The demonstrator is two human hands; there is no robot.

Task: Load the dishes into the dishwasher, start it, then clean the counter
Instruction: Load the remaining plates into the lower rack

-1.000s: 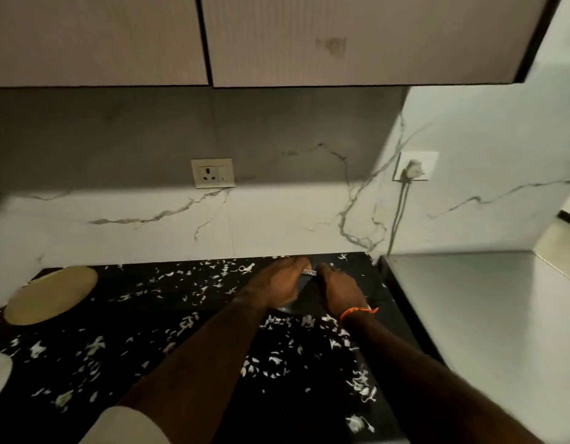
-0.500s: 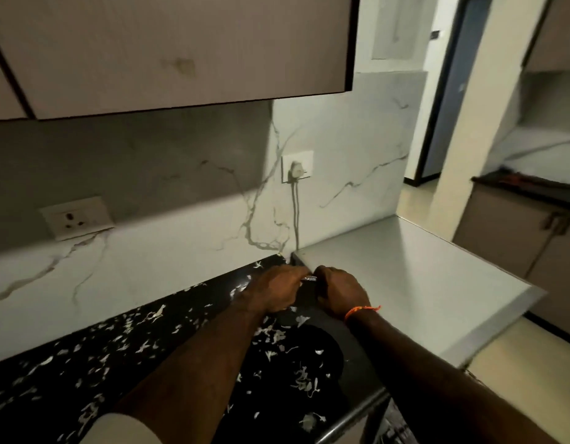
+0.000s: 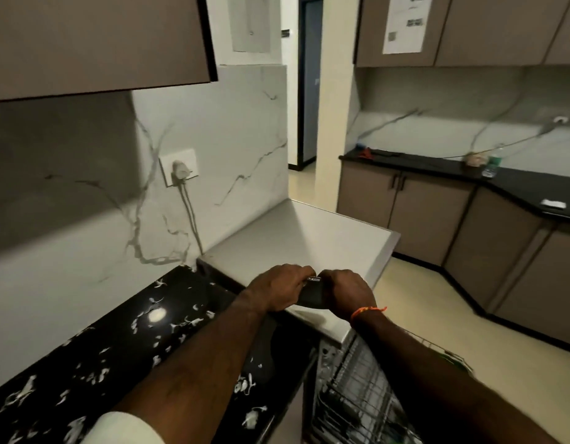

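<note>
Both of my hands grip one dark dish (image 3: 311, 298), held in the air over the seam between the black counter (image 3: 94, 357) and the dishwasher's grey top (image 3: 309, 238). My left hand (image 3: 279, 288) curls over the dish's left side. My right hand (image 3: 347, 291), with an orange thread at the wrist, curls over its right side. Most of the dish is hidden by my fingers. Below my right forearm the pulled-out wire rack (image 3: 367, 389) of the dishwasher shows at the bottom of the view.
White scraps are scattered across the black counter. A plug and cord (image 3: 181, 169) hang from a wall socket behind the dishwasher's top. Across the beige floor (image 3: 415, 302) runs another black counter (image 3: 517, 184) with a bottle (image 3: 492, 163) and small items.
The view has swung right, from the scrap-covered counter to the dishwasher. Both hands have carried the dark dish from over the black counter to the grey top's near corner, and the rack has come into view.
</note>
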